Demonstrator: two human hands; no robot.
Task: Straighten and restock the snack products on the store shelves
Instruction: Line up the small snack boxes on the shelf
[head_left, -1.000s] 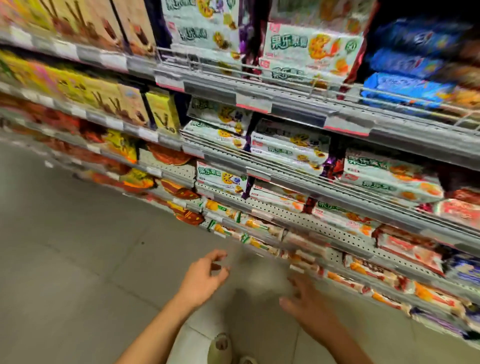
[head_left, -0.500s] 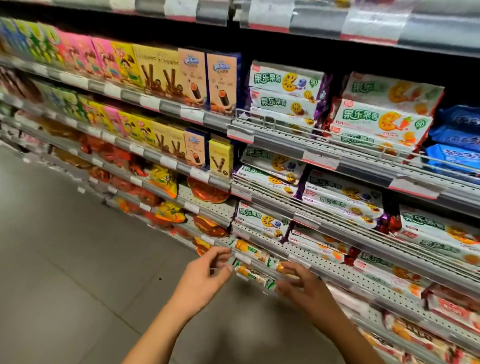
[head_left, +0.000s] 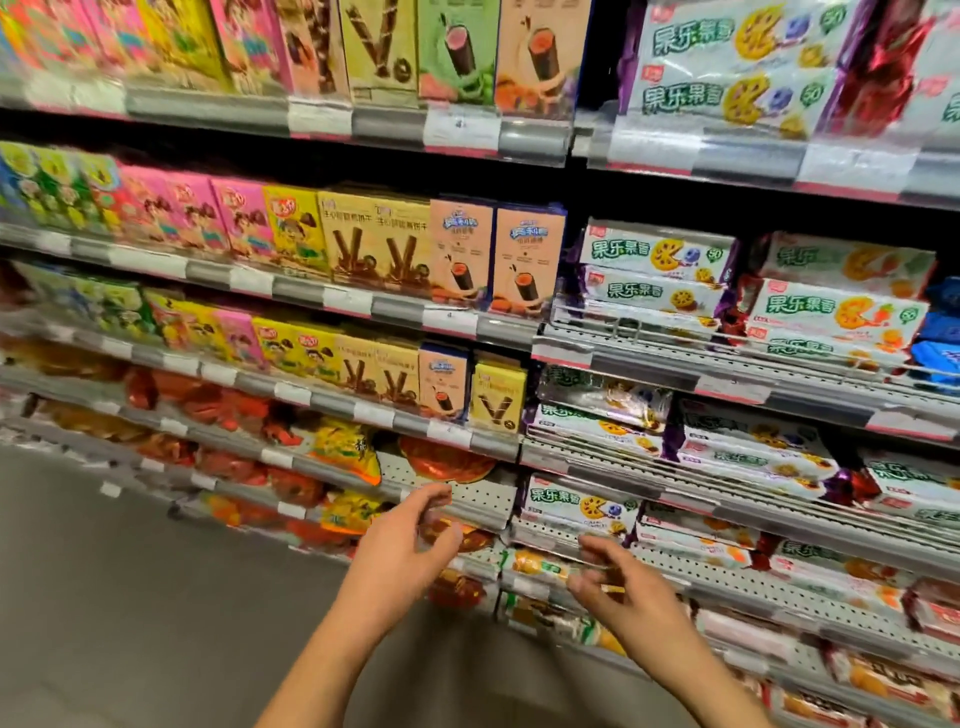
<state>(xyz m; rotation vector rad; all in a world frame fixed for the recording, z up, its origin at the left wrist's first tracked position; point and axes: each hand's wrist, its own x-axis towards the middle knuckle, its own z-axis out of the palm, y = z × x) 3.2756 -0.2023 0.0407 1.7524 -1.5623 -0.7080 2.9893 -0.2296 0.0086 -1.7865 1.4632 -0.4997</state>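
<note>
- Snacks fill every shelf: upright boxes on the upper left, flat packs stacked on the right, red bags lower down.
- Both hands sit low, in front of the lower shelves. The left hand is empty, fingers half curled and loosely apart, near a red bag. The right hand is blurred; its fingers seem pinched near an orange pack, but I cannot tell whether they hold it.
- The packs look light, soft and slick in their wrap, probably with brittle biscuits inside, so they are best taken by the long edges without squeezing.
- The boxes look stiff and light, and should slide or tip easily; a push on the face would square them.
- Price rails and wire fences line the shelf fronts, so packs likely must be lifted over them. Neighbours stand tight together, leaving little finger room.
</note>
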